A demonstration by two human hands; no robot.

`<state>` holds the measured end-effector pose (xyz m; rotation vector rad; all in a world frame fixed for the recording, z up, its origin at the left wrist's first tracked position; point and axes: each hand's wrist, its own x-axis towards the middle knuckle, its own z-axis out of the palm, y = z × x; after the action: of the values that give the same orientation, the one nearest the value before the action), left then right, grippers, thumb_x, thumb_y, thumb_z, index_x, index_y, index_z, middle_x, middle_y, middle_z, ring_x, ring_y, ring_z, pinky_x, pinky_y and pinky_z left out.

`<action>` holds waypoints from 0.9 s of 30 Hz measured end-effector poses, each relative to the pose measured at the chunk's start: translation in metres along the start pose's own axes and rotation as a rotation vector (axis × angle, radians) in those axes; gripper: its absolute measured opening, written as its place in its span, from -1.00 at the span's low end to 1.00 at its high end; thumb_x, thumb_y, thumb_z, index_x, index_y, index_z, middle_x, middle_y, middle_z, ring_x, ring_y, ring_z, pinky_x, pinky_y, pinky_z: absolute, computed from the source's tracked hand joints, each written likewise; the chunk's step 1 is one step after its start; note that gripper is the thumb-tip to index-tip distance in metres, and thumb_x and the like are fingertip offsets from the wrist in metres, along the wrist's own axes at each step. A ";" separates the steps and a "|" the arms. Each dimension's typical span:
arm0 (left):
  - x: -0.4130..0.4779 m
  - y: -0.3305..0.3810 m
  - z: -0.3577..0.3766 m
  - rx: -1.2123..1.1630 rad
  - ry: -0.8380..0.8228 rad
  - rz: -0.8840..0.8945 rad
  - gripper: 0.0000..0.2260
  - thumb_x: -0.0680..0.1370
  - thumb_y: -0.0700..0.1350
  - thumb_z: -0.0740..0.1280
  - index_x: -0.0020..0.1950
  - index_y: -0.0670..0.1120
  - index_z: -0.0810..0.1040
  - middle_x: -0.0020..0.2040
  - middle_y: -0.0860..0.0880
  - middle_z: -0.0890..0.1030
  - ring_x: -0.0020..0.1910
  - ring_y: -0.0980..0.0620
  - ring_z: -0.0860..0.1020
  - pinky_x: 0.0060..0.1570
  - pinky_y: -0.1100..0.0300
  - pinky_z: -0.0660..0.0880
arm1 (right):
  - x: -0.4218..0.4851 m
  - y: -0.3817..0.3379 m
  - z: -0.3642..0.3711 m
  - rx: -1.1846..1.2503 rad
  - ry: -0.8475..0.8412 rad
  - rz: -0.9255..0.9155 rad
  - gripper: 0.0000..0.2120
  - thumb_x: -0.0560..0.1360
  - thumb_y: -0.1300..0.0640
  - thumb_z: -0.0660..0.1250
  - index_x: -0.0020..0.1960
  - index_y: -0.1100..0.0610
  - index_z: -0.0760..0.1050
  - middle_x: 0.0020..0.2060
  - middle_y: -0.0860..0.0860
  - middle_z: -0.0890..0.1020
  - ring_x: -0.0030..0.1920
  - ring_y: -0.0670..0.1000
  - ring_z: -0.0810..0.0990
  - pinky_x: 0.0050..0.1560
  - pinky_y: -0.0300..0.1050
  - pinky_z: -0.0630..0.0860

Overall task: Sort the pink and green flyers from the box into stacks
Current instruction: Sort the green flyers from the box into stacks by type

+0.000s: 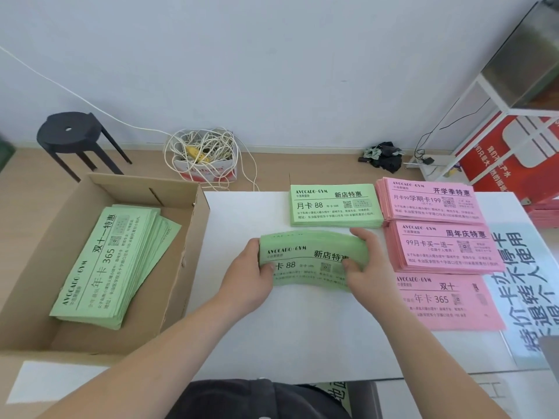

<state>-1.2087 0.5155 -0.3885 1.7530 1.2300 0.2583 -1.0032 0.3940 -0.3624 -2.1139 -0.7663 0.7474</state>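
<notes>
A black stool (71, 137), a carton (208, 171) of tangled cable (199, 143) and dark rags (384, 155) line the wall (272, 71).

Bare table (242, 213) lies open just beyond the left fingers (267, 269) and nearer the person than both sets of fingers. A green stack (332, 207) blocks the way beyond the right fingers (352, 267). Pink stacks (438, 246) crowd their right, the box wall (187, 252) stands left of the left fingers, and the gripped bundle (311, 246) spans between.
</notes>
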 end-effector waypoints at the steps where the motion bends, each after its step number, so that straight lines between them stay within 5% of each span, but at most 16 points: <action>1: 0.003 0.000 -0.006 0.010 -0.017 -0.007 -0.76 0.62 -0.16 0.30 0.27 0.01 0.42 0.03 0.08 0.63 -0.03 0.00 0.60 -0.09 0.12 0.51 | 0.002 -0.002 -0.003 -0.036 -0.029 0.021 -0.41 0.58 0.29 0.31 0.43 -0.25 0.31 0.01 -0.32 0.48 -0.15 -0.07 0.60 -0.23 -0.16 0.55; 4: 0.006 -0.002 -0.016 0.075 -0.090 -0.056 -0.71 0.59 -0.13 0.35 0.29 0.05 0.45 -0.06 0.09 0.64 -0.10 0.10 0.60 -0.15 0.19 0.48 | 0.005 -0.002 -0.002 -0.101 -0.092 0.105 -0.28 0.58 0.23 0.35 0.60 -0.17 0.13 0.07 -0.22 0.48 -0.11 -0.03 0.56 -0.13 -0.07 0.52; 7: 0.003 -0.010 -0.013 0.222 -0.086 -0.076 -0.71 0.57 -0.08 0.36 0.28 0.02 0.47 0.05 0.07 0.60 0.03 -0.02 0.60 0.03 0.08 0.54 | -0.005 0.000 0.013 -0.374 -0.145 0.157 -0.24 0.59 0.14 0.34 0.66 -0.05 0.02 0.37 0.06 0.42 0.21 0.12 0.49 0.02 -0.04 0.44; 9: -0.006 -0.014 -0.008 0.231 -0.024 -0.067 -0.67 0.59 -0.13 0.31 0.36 -0.03 0.44 0.20 0.01 0.50 0.11 -0.06 0.57 0.12 0.03 0.51 | -0.017 0.005 0.022 -0.608 -0.083 0.057 -0.32 0.60 0.07 0.30 0.64 -0.03 0.08 0.49 0.07 0.30 0.44 0.14 0.33 0.21 0.04 0.45; 11: -0.021 -0.019 -0.005 0.144 0.034 -0.071 -0.62 0.62 -0.24 0.22 0.43 -0.05 0.40 0.27 0.04 0.47 0.12 0.04 0.56 0.14 0.15 0.47 | -0.028 0.004 0.032 -0.573 -0.055 -0.106 -0.47 0.61 0.08 0.27 0.56 -0.01 0.29 0.51 0.01 0.32 0.51 0.08 0.26 0.34 0.04 0.42; 14: -0.040 -0.023 -0.001 -0.025 -0.010 -0.089 -0.56 0.57 -0.32 0.16 0.33 0.11 0.44 0.14 0.25 0.59 0.11 0.28 0.56 0.17 0.26 0.51 | -0.041 -0.002 0.052 -0.339 -0.153 -0.134 -0.60 0.64 0.02 0.26 0.48 -0.02 0.42 0.40 -0.13 0.47 0.42 -0.03 0.40 0.34 -0.10 0.40; 16: -0.045 -0.026 0.002 -0.083 -0.017 -0.113 -0.48 0.55 -0.21 0.18 0.48 0.16 0.36 0.25 0.17 0.58 0.23 0.16 0.54 0.30 0.08 0.50 | -0.045 -0.006 0.062 -0.352 -0.174 -0.092 -0.53 0.65 -0.14 0.22 0.51 -0.01 0.40 0.40 -0.14 0.47 0.42 -0.03 0.40 0.38 -0.10 0.37; 18: -0.053 -0.024 0.003 -0.048 0.029 -0.077 -0.45 0.57 -0.15 0.19 0.55 0.17 0.28 0.35 0.15 0.46 0.36 0.17 0.42 0.43 0.15 0.35 | -0.043 -0.012 0.062 -0.345 -0.187 -0.039 -0.39 0.62 -0.32 0.15 0.55 -0.01 0.35 0.42 -0.14 0.46 0.45 -0.03 0.39 0.42 -0.04 0.36; 22: -0.080 0.001 0.010 0.153 0.037 0.336 -0.41 0.56 -0.29 0.20 0.59 0.00 0.30 0.50 0.13 0.38 0.51 0.20 0.25 0.46 0.41 0.11 | -0.036 -0.026 0.051 -0.183 -0.239 0.091 -0.26 0.48 -0.51 0.20 0.46 -0.05 0.45 0.35 -0.17 0.52 0.38 -0.09 0.47 0.41 -0.02 0.40; 27: -0.085 -0.005 0.012 0.003 -0.106 0.295 -0.42 0.61 -0.28 0.18 0.51 0.26 0.28 0.50 0.38 0.23 0.51 0.44 0.13 0.52 0.40 0.09 | -0.033 -0.021 0.053 -0.190 -0.154 0.062 -0.65 0.60 -0.23 0.27 -0.07 0.01 0.64 -0.13 -0.10 0.65 -0.07 -0.10 0.59 0.03 -0.05 0.54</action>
<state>-1.2440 0.4393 -0.3712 1.9239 0.8947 0.3308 -1.0678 0.4056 -0.3656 -2.2787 -0.8873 0.9102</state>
